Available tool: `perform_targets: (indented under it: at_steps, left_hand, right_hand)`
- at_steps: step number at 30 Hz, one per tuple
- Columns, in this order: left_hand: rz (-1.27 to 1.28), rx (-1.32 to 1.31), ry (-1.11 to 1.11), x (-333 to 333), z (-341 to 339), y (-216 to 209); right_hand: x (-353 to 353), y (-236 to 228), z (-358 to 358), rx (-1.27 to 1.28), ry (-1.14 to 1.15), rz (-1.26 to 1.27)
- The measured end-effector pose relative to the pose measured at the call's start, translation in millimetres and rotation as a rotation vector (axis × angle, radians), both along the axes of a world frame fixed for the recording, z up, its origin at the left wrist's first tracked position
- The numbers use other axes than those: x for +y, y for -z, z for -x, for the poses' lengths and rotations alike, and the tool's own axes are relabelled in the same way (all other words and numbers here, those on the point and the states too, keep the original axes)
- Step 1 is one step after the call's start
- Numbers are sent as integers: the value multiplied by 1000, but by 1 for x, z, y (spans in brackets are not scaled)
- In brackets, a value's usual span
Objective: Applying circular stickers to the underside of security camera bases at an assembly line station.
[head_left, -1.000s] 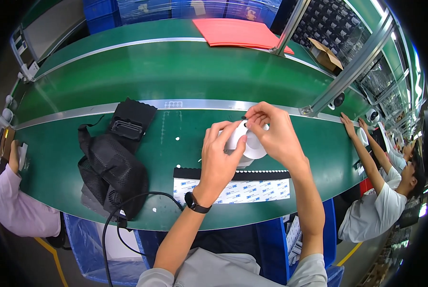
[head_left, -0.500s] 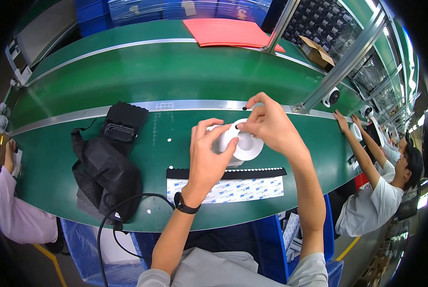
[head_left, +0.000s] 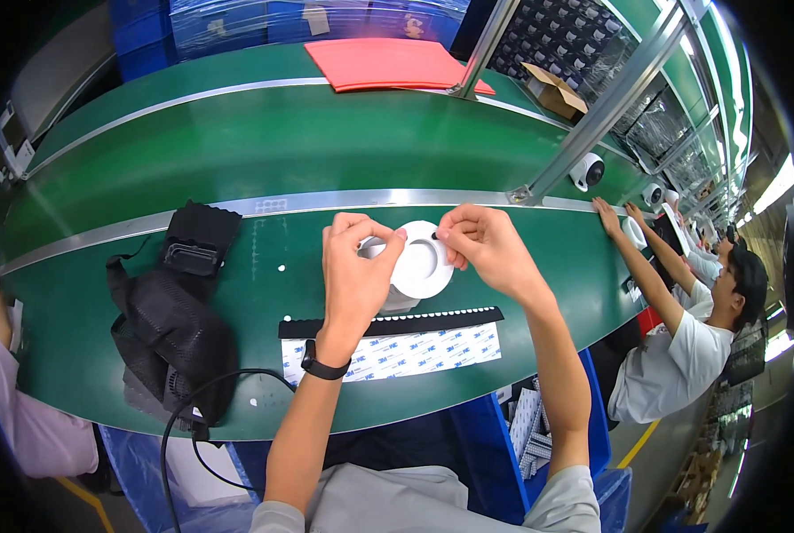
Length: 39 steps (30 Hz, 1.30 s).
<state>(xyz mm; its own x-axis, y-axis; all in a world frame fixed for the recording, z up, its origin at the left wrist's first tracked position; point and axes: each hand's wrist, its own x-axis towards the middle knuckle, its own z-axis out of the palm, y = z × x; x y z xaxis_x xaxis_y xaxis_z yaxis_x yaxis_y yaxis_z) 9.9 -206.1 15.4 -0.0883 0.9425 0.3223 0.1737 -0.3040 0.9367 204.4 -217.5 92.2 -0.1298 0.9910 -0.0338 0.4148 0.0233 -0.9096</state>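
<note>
Workbench [head_left: 575, 284], green, metal-edged: we find it spanning the frame from left to right. Co-worker [head_left: 668, 355] in a pale top: right of the frame, arms stretched toward the bench. Blue bin [head_left: 493, 449], holding small pale parts: lower right. Foam sheets [head_left: 384, 64], coral, stacked flat: upper middle. Bag [head_left: 179, 333], black mesh: left of the frame, on the bench. Backing sheet [head_left: 432, 349], white with blue print, a black scalloped strip [head_left: 397, 325] along its upper edge: lower middle. Right hand [head_left: 486, 249]: just right of centre, thumb and forefinger drawn together at the housing's edge; whether they pinch or merely press, we cannot tell. Left hand [head_left: 353, 266]: left of centre, thumb and forefinger curled into a loop, tips touching the housing's upper left rim; whether they grip it, we cannot tell. Round housing [head_left: 418, 260], white, ring-faced: centre of the frame, between our hands. Wristband [head_left: 326, 364], black: on our left wrist. Black piece [head_left: 434, 236], tiny: at the right fingertips, beside the ring's upper right edge.
</note>
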Motion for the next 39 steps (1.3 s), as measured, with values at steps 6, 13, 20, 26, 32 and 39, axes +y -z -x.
perform_targets:
  at_steps: [6,13,20,26,32,39]
  left_hand:
    - [-15,-1,-3,1,-1,-4]
    - [6,-1,11,1,1,-4]
    - [2,-11,9,-3,-1,-2]
    - [-1,-62,29,-9,-2,-3]
    - [41,48,77,-22,8,-6]
    - [81,613,202,-118,56,-6]
  right_hand:
    - [0,-3,0,-70,15,-17]
    - [1,-3,4,-88,37,-10]
    - [3,-9,4,-137,14,6]
    - [19,-25,-5,-348,-52,100]
    - [25,-11,-17,-135,-93,276]
    - [-37,31,29,-374,252,-858]
